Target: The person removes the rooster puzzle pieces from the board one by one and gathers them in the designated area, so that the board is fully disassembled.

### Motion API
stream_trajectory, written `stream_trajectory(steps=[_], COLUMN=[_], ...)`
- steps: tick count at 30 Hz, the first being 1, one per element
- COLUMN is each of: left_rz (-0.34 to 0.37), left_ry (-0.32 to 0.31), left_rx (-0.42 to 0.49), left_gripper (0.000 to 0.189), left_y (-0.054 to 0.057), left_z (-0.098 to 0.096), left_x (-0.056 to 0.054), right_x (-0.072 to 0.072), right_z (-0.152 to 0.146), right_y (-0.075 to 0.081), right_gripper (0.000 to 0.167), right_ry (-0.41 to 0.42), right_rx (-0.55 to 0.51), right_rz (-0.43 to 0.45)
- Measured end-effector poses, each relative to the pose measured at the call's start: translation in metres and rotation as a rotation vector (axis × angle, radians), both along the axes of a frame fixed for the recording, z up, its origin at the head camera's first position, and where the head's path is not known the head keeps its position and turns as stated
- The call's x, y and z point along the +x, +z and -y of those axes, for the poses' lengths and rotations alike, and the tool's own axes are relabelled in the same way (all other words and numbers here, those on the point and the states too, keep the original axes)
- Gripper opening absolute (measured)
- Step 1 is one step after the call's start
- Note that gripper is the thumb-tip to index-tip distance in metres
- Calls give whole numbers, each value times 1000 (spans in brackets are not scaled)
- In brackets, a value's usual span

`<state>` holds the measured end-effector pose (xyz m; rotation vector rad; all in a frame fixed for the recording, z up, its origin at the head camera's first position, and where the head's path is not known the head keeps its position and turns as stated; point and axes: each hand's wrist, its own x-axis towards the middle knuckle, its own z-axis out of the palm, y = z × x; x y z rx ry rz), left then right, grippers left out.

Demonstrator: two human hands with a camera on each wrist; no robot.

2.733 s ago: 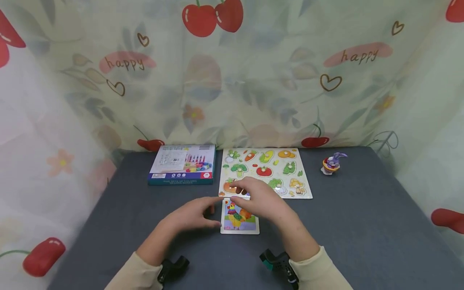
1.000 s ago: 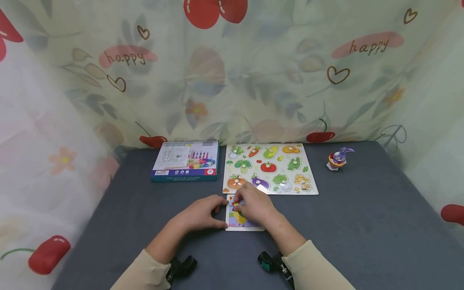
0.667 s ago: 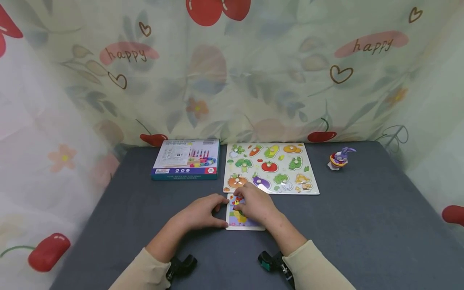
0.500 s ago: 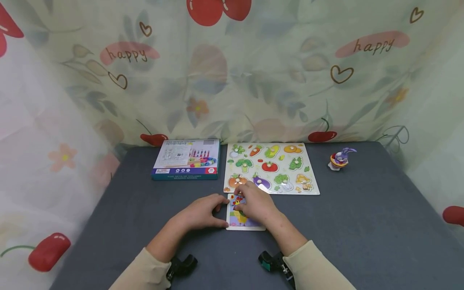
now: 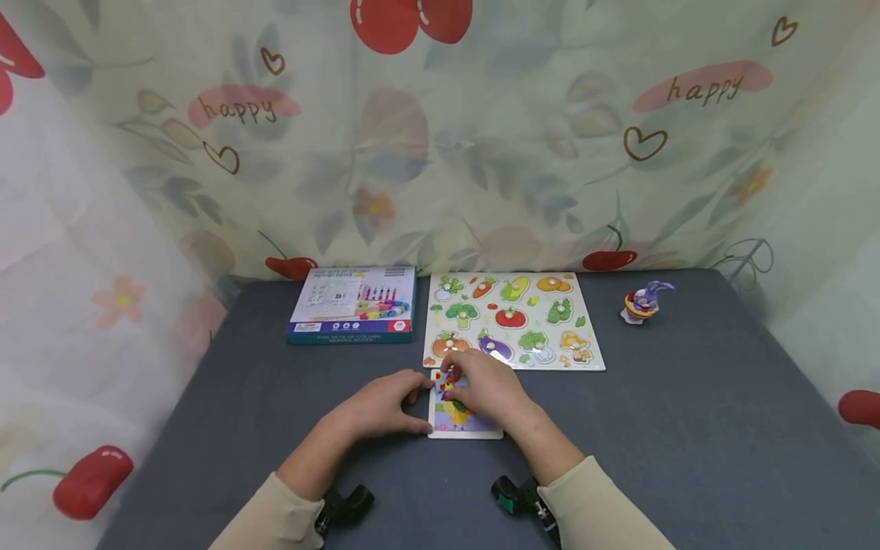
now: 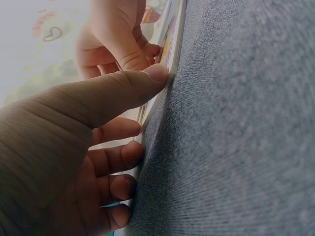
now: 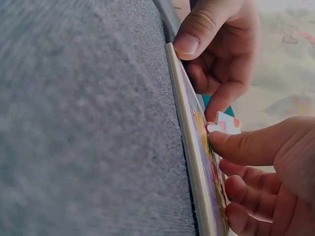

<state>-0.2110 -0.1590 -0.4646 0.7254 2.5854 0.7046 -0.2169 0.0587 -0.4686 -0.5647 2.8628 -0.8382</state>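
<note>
A small rooster jigsaw puzzle point(image 5: 457, 425) with a pale frame lies flat on the dark grey tabletop. My left hand point(image 5: 378, 405) stays at its left side, with thumb and index finger touching the frame edge and the other fingers loosely bent. Over the puzzle's upper part, my right hand point(image 5: 488, 388) pinches a puzzle piece point(image 7: 227, 123) between thumb and fingers. That piece stands tilted up from the picture in the right wrist view. Part of the rooster is hidden beneath my right hand.
Just behind the puzzle lies a white vegetable peg board point(image 5: 538, 334). A flat boxed set point(image 5: 351, 305) rests to its left. A small purple rabbit figure point(image 5: 642, 302) stands to the right. A patterned curtain point(image 5: 474, 198) hangs behind the table.
My right hand has come down from over the vegetable board onto the rooster puzzle and now pinches a piece. My left hand has moved in against the puzzle's left edge.
</note>
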Motion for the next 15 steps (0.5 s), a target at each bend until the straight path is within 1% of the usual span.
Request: stream_trajectory(steps=[5,8,12,15], left_rz=[-5,-12,-28,-26], left_ry=[-3,-3,-7,-8], left_rx=[4,5,14,20], left_gripper=[62,61,60,60], left_y=[-2,-3,-4,-4], left_z=[1,1,1,1], left_x=[1,1,1,1], right_x=[1,2,3,3], right_z=[0,-1,-4,-7], right_y=[2,3,8,14], right_gripper=[28,27,20,14], right_ry=[2,13,24,26], right_rx=[-17,-20,-36,-60], right_rz=[19,12,-17,-34])
